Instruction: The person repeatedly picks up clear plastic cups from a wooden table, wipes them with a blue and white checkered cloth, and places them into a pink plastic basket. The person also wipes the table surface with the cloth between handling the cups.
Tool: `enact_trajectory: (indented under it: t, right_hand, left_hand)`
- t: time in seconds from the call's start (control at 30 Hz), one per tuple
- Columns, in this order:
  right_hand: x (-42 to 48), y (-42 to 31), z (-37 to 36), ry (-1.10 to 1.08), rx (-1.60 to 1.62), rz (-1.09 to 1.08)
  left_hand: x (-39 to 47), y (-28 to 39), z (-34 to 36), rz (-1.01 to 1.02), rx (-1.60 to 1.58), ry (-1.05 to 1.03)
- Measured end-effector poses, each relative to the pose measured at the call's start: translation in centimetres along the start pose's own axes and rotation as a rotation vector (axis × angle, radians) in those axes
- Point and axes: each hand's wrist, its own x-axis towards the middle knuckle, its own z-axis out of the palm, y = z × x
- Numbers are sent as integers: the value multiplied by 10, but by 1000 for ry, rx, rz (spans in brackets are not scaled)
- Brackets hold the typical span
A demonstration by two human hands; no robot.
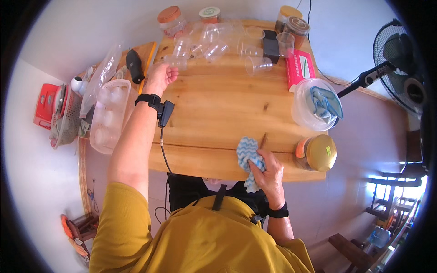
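My right hand (269, 170) grips a blue-and-white wavy-patterned cloth (248, 153) at the near edge of the wooden table (218, 112). At the table's far left, my left hand (164, 76) has its fingers loosely curled beside a clear plastic cup (177, 62) lying on its side; whether they touch it is hard to tell. Several more clear plastic cups (215, 49) lie across the back of the table. Another tipped cup (258, 65) lies near a black block-shaped object (270, 46). A gold-lidded jar (321, 153) stands at the near right corner.
A clear tub (300, 112) with a blue cloth (326, 104) and a pink box (297, 70) are on the right. Lidded jars (170, 22) stand along the back. Left of the table are a translucent bin (111, 116) and a black device (135, 66). A fan (397, 65) stands right.
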Motion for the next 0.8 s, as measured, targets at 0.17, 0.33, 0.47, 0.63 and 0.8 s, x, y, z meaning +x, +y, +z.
enact_trajectory:
  t: [0.17,0.33,0.47,0.63,0.8]
  right_hand:
    - [-2,3,2,36,24,-11]
    - [2,-17,-8,-57,248,130]
    - [17,-42,-13,-181,337,29]
    - [19,-41,2,-246,385,83]
    - [18,-42,-1,-317,513,166]
  left_hand:
    - [-44,3,0,52,20,-11]
    - [-133,-4,14,70,135,-233]
    - [-206,-17,21,8,197,-458]
    - [-260,-32,32,-33,27,-677]
    - [-273,-10,29,135,364,-681]
